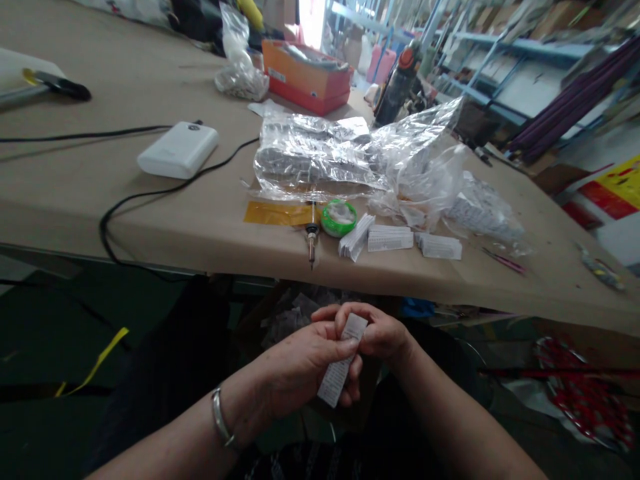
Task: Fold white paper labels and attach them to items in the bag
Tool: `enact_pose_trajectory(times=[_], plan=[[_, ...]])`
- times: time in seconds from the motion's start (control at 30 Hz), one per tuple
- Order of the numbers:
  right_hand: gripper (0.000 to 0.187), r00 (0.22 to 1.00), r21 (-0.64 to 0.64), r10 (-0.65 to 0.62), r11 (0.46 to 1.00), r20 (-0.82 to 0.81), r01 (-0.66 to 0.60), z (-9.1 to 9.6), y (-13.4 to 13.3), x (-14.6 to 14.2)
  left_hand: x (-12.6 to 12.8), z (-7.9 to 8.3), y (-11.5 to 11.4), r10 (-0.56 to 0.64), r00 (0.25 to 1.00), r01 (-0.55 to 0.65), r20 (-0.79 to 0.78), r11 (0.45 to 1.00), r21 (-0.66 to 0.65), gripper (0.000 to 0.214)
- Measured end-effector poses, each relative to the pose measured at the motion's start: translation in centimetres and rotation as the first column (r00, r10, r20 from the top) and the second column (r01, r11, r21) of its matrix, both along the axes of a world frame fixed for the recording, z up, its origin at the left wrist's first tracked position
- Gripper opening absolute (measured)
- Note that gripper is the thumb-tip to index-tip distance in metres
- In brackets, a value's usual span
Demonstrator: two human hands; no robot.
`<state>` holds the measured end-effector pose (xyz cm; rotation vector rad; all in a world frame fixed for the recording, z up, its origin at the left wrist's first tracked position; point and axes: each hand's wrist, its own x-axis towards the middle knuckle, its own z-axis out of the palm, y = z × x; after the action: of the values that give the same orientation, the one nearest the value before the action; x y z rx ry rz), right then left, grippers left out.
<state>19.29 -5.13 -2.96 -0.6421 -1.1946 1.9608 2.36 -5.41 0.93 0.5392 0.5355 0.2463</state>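
Note:
A narrow white folded paper slip [330,385] with fine print is held low in front of the table edge. My left hand [305,360], with a silver bangle at its wrist, is closed on the slip, thumb across its face and fingers behind. At the slip's upper end, my right hand [383,333] has its fingers curled and pinching near the edge. On the table beyond lie stacks of similar slips [390,238], a green-rimmed round tin [339,219] and a soldering iron [312,243] with its tip toward me.
Clear plastic bags [320,150] spread behind the slips. A white power bank [179,150] and a black cable [130,199] lie left. An orange box [306,75] and a dark bottle [397,87] stand farther back. Tweezers [504,260] lie right; below the edge is a box of scraps [295,313].

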Motion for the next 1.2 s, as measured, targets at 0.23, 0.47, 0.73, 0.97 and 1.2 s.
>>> enact_pose_trajectory(times=[0.23, 0.47, 0.73, 0.97, 1.2], plan=[[0.031, 0.997, -0.177, -0.035, 0.984, -0.069, 0.022, 0.2, -0.1, -0.4, 0.3, -0.5, -0.1, 0.038, 0.999, -0.038, -0.03, 0.999, -0.014, 0.017], [0.034, 0.833, 0.286, -0.451, 0.884, 0.32, 0.369, 2.4, -0.8, -0.5, -0.3, -0.5, 0.5, 0.175, 0.984, -0.174, -0.035, 0.984, 0.035, 0.014], [0.03, 0.526, 0.777, -0.678, 0.628, 0.514, 0.051, 3.4, -1.4, -1.3, -0.7, -0.9, 0.6, 0.22, 0.975, -0.218, -0.038, 0.974, 0.054, 0.015], [0.03, 0.518, 0.745, -0.663, 0.663, 0.541, 0.071, 3.3, -1.2, -2.2, -1.3, -1.0, 0.7, 0.251, 0.967, -0.249, -0.046, 0.968, 0.044, 0.014], [0.017, 0.723, 0.276, -0.534, 0.846, 0.439, 0.457, 3.0, 0.0, -3.2, -1.6, -1.0, 0.8, 0.308, 0.949, -0.304, -0.063, 0.95, 0.076, 0.013]])
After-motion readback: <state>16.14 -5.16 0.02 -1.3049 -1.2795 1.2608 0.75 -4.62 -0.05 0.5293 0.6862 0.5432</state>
